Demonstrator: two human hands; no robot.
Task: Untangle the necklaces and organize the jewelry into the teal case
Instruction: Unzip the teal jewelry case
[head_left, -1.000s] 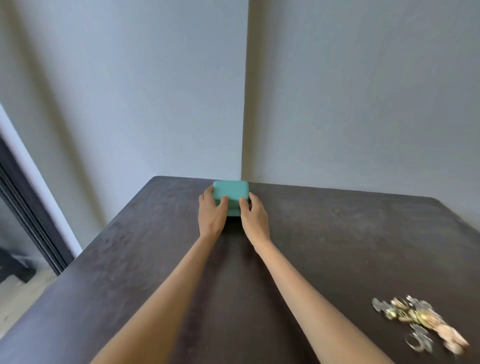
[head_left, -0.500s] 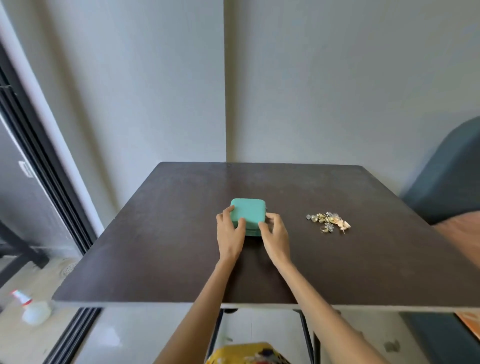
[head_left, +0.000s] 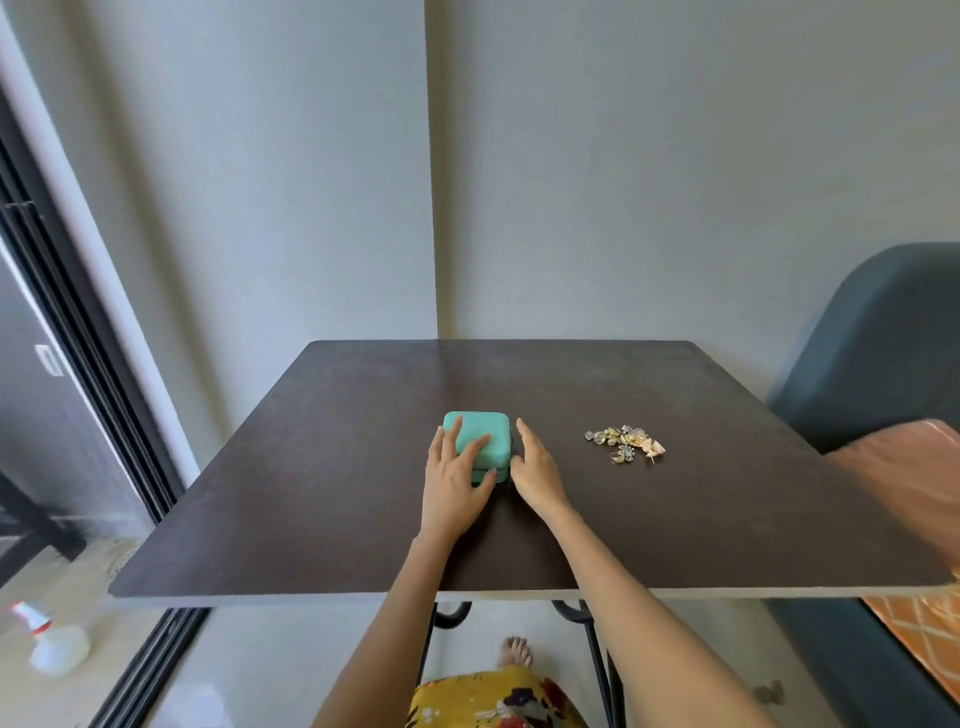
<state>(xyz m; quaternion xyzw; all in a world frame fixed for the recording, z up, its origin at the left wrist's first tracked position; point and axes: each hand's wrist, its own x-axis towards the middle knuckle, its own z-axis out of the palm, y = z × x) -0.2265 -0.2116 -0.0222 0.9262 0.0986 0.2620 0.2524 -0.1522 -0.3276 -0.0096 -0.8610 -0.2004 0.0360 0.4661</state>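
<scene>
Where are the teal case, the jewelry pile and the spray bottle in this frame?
teal case (head_left: 491, 434), head view, on the bare lid top right of the fingers.
jewelry pile (head_left: 625, 442), head view, on the middle of the cluster.
spray bottle (head_left: 57, 649), head view, on its pale body on the floor.

A dark brown square table (head_left: 311, 519) with a matte top is set into the corner of the room, carried on black metal legs (head_left: 592, 654). Near the middle of the top, a closed teal case (head_left: 488, 434) is laid flat. To its right, well apart from it, a small heap of gold and silver jewelry (head_left: 625, 442) is spread directly on the wood.
</scene>
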